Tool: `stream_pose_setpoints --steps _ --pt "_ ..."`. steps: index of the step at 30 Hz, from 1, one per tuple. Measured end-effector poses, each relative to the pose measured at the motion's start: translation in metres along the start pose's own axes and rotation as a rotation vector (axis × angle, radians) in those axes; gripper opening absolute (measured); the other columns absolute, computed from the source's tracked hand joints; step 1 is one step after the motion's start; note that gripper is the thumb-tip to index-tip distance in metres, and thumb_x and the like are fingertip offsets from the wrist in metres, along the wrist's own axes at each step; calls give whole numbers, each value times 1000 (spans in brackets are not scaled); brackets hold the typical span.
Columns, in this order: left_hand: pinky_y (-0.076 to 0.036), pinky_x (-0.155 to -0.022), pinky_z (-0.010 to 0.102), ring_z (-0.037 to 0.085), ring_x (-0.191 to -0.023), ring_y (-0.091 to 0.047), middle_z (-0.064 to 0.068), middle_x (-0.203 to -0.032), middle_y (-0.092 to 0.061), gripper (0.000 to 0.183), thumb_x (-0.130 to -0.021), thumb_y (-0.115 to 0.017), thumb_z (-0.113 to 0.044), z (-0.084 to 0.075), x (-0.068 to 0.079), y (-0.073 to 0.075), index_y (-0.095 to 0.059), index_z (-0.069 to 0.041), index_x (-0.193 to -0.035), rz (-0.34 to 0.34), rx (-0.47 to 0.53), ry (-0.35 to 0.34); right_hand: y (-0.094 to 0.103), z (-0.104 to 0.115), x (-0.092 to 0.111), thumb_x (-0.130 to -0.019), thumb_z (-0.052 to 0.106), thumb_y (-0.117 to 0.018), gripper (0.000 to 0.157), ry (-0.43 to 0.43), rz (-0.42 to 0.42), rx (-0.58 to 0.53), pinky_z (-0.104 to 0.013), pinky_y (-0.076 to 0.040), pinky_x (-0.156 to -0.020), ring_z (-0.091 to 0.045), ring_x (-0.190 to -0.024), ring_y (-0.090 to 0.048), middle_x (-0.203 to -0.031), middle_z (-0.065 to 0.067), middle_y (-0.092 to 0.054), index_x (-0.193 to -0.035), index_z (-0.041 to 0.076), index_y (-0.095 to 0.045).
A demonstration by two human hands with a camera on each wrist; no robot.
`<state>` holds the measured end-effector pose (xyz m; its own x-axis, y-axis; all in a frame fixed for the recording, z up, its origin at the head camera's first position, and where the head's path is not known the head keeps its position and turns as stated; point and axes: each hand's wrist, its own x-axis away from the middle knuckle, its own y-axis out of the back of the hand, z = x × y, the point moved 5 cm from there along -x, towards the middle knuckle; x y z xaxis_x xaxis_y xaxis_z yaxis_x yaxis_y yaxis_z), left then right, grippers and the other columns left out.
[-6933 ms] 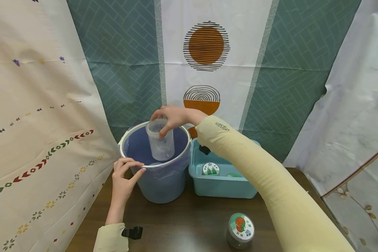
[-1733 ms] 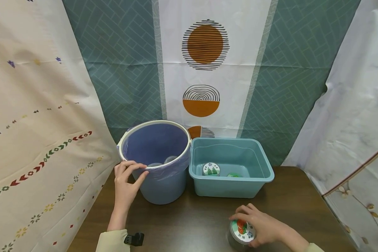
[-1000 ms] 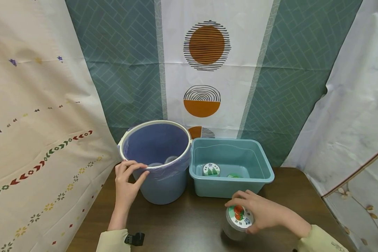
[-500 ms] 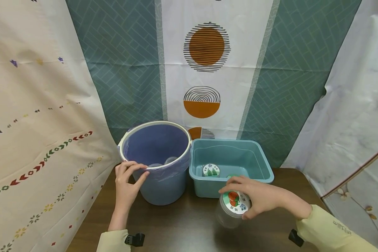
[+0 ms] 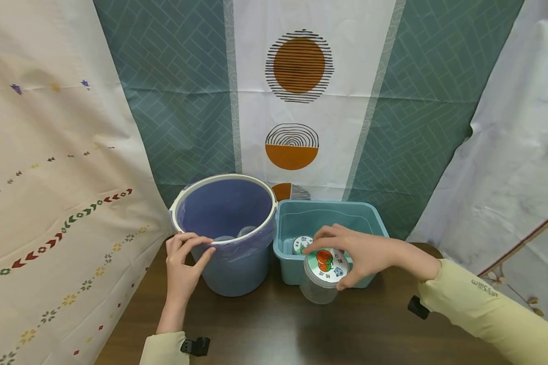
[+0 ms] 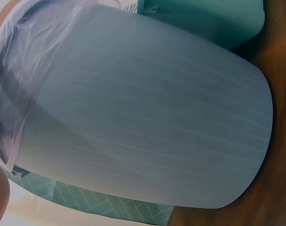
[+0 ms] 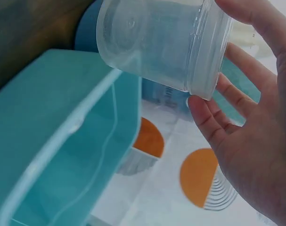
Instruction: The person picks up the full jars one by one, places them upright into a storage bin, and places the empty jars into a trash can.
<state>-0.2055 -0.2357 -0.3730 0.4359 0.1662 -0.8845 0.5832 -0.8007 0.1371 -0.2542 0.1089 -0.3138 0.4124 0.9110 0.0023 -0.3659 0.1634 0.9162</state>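
Observation:
My right hand (image 5: 361, 251) grips a clear plastic jar (image 5: 318, 290) by its lid (image 5: 328, 264), fingers and thumb spread around the edge. Red-orange fruit is printed on that lid. The jar is raised over the table, overlapping the front of the teal tub (image 5: 294, 272) in the head view. In the right wrist view the jar (image 7: 152, 44) looks see-through, with nothing visible inside. My left hand (image 5: 181, 268) pinches the near-left rim of a blue bin (image 5: 235, 274) between thumb and fingers. Several fingers are out of sight in the left wrist view, where the bin (image 6: 152, 108) dominates.
A thin plastic liner (image 5: 255, 245) folds over the bin's white rim. Clear round containers (image 5: 246, 231) show low inside the bin. In the tub stands a jar with a green-patterned lid (image 5: 301, 244). Patterned cloths (image 5: 173, 101) hang behind and beside the dark wooden table (image 5: 265, 329).
My right hand has released one clear container in the bin, taken hold of the fruit-lidded jar, lifted it and carried it forward and left. My left hand stays at the bin's rim.

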Motion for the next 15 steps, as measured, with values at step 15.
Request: stream_pose_setpoints --steps 15 --pt "-28 -100 22 16 -99 -43 20 -93 -56 31 -63 -78 20 -1 1 1 -73 2 -87 -1 18 37 48 16 -62 -76 33 -84 75 0 71 40 -29 -52 -87 -14 -119 -40 -134 4 -45 -142 32 -50"
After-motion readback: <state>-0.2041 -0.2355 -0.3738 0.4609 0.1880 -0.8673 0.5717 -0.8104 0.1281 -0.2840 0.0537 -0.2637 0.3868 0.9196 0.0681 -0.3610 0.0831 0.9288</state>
